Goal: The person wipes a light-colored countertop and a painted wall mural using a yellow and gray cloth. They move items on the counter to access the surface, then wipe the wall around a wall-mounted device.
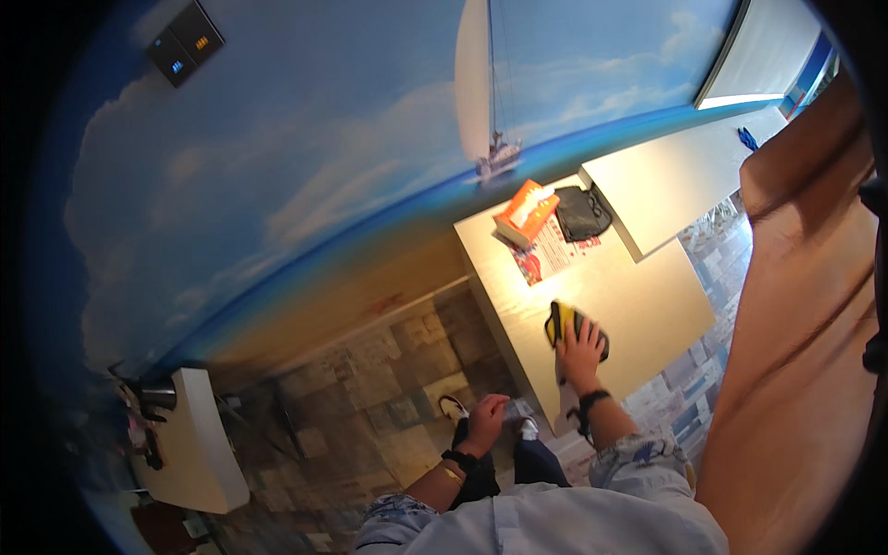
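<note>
My right hand (581, 352) rests on a yellow and black item (569, 322), possibly a pouch or a folded glove, its fingers spread over the dark side. The item lies on a pale tabletop (645, 312). My left hand (487, 420) hangs beside the table, above the floor and my shoes, with no held thing visible; its fingers are partly turned from view. Farther back on the table, an orange soft pack (528, 214), seemingly of tissues, lies partly over a printed sheet (553, 251). A black zippered case (583, 214) sits beside the pack.
A raised pale surface (652, 187) adjoins the table at the back right, with a small blue object (747, 138) on it. Brown drapery-like material (798, 312) stands close on the right. At lower left, another table (198, 444) bears a metal kettle (158, 397). A mural-covered wall (312, 173) runs behind.
</note>
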The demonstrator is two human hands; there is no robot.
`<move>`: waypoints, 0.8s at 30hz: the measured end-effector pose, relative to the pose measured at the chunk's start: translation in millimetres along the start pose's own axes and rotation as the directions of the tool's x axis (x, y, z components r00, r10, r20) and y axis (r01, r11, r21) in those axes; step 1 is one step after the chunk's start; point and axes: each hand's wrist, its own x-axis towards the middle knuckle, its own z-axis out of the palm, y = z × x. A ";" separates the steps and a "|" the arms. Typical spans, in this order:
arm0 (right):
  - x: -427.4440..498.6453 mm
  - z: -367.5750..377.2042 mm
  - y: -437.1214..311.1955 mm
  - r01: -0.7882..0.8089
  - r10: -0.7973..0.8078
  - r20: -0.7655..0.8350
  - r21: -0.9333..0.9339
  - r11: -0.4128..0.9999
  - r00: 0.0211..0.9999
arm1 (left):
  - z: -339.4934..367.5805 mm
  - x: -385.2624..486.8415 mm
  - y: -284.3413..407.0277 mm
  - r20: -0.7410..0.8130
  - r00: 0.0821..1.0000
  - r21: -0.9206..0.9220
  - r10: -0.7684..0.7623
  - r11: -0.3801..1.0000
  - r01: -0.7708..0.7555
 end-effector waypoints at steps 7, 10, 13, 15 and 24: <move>-45.7 -12.2 -32.6 0.305 -0.299 -0.061 0.223 0.926 0.952 | -88.4 56.2 -4.9 0.074 0.996 -0.059 0.042 0.998 -0.038; -9.1 -5.1 -29.9 0.079 -0.048 -0.128 0.245 0.966 0.991 | -136.8 91.2 0.3 0.086 0.990 0.087 0.112 0.989 -0.119; 36.6 -7.1 -56.2 -0.281 0.298 0.052 0.518 0.808 0.953 | -169.8 127.5 19.8 0.022 0.987 0.185 0.156 0.970 -0.158; 74.1 -21.9 -98.0 -0.299 0.332 0.123 0.775 0.556 0.935 | -185.9 151.8 41.0 -0.021 0.987 0.182 0.160 0.971 -0.154; 323.5 -262.7 -238.7 0.514 0.252 -0.560 0.827 0.228 0.790 | -270.9 262.4 170.5 -0.098 0.652 0.596 0.752 0.569 -0.566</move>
